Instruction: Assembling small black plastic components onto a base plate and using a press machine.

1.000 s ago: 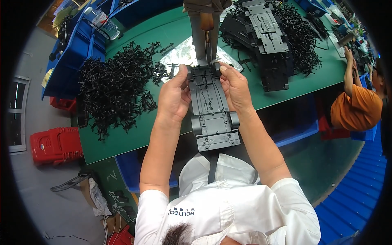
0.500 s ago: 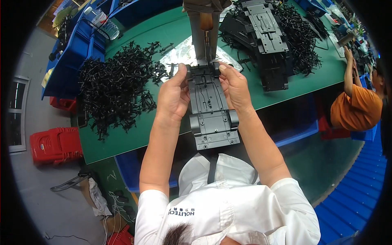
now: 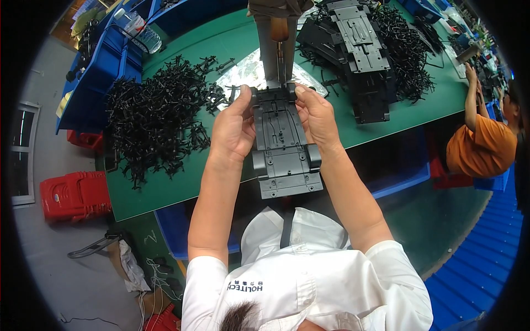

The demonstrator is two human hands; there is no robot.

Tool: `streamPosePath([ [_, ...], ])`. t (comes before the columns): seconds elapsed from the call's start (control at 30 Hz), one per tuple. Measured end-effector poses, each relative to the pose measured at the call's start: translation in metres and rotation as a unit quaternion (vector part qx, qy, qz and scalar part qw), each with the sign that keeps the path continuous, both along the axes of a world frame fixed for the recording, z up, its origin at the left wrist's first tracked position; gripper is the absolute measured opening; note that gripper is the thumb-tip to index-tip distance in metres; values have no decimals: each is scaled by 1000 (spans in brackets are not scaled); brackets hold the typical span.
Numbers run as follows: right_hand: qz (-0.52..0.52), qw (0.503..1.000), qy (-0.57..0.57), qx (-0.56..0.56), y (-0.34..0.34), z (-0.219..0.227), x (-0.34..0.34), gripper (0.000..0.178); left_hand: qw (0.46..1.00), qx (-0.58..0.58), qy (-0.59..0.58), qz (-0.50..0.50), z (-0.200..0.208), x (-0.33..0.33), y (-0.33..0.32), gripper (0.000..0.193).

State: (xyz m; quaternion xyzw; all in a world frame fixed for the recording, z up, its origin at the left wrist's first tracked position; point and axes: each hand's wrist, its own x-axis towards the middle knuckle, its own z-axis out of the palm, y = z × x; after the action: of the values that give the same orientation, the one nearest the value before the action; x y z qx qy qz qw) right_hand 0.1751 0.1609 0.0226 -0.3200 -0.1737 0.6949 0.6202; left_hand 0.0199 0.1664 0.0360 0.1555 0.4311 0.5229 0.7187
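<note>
Between my two hands is a long black plastic chassis plate with wheel-arch flanges and moulded ribs. My left hand grips its far left corner, thumb on top and fingers curled at the edge. At the far right corner, my right hand holds it the same way. The plate's far end sits under an upright machine head with a thin metal rod coming down. The near end points toward my body, beyond the table edge. What lies under the plate's far end is hidden.
A heap of small black plastic parts covers the green table at left. Stacked chassis plates and another heap lie at right. Blue bins and a water bottle stand far left. A person in orange works at right.
The chassis plate's near end has shifted slightly left and away from my body. Both hands keep their hold at the far corners.
</note>
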Motion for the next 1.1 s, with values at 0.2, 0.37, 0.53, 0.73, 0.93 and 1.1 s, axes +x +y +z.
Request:
streamPosePath([
  [0.2,4,1000,7,2,0,-3,2,32,1000,1,-2,-7,-1,1,0,27],
  [0.37,7,1000,7,-2,-1,-12,5,32,1000,-12,0,5,-4,6,-2,26],
  [0.53,-5,1000,-1,-1,-13,-12,7,32,1000,10,-6,-3,-4,9,-13,27],
  [0.73,11,999,1,38,-33,-8,13,32,997,60,-25,-47,-15,9,-33,33],
  [0.93,14,997,-2,74,-47,-13,19,35,994,85,-36,-55,-10,12,-50,34],
  [1.1,13,997,-11,78,-54,-13,21,35,994,88,-19,-62,-12,11,-56,36],
])
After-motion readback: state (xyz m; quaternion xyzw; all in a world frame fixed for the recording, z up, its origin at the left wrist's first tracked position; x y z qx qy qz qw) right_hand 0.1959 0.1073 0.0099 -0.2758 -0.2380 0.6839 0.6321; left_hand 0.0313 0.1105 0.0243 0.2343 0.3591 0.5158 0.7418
